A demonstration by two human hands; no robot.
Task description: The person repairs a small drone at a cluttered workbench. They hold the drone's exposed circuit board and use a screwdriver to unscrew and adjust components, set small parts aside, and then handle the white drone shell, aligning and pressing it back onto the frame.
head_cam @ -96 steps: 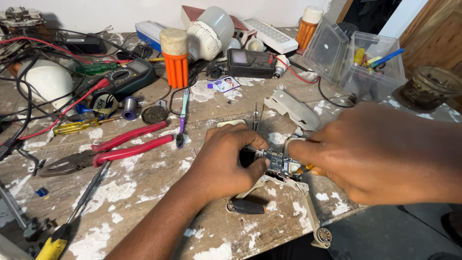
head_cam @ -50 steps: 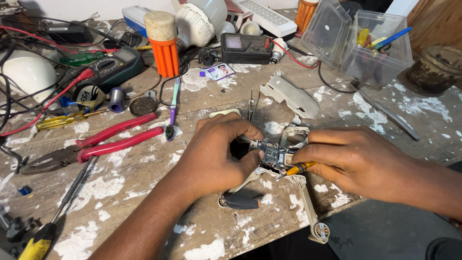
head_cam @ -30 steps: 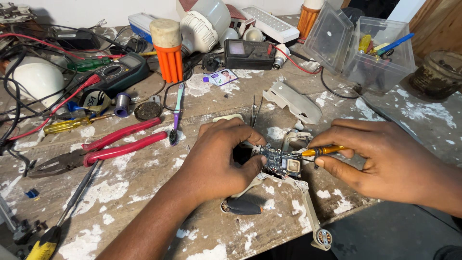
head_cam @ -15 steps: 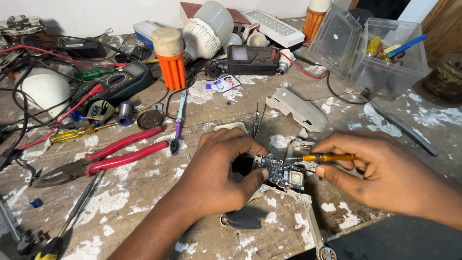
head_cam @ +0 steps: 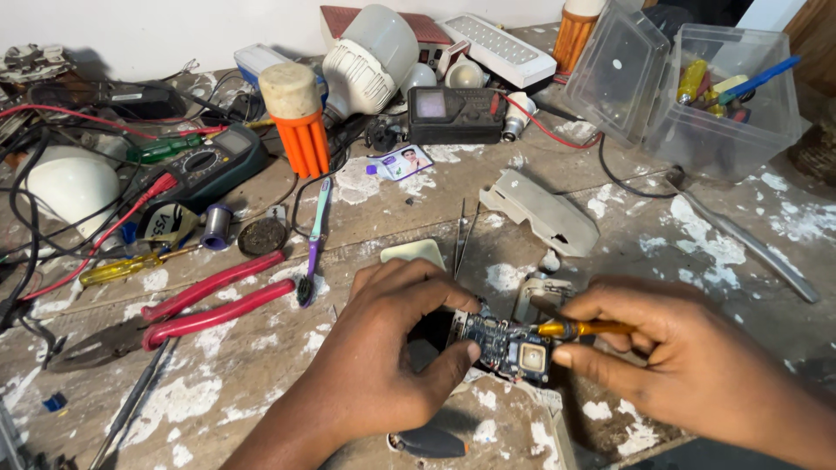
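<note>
Near the front edge of the paint-spattered desk (head_cam: pixel 662 218), the left hand (head_cam: pixel 383 365) pinches a small blue circuit board (head_cam: pixel 505 346) between thumb and fingers, holding it just above the surface. The right hand (head_cam: pixel 688 365) grips a yellow-handled screwdriver (head_cam: pixel 579 328), its tip at the board's top edge. Red-handled pliers (head_cam: pixel 200 300) lie toward the left edge, well apart from both hands.

A worn, paint-flecked wooden bench (head_cam: pixel 218 392) carries red-handled pliers (head_cam: pixel 187 309), a multimeter (head_cam: pixel 205 165), a clear plastic box (head_cam: pixel 727 96) and a toothbrush (head_cam: pixel 315 239).
</note>
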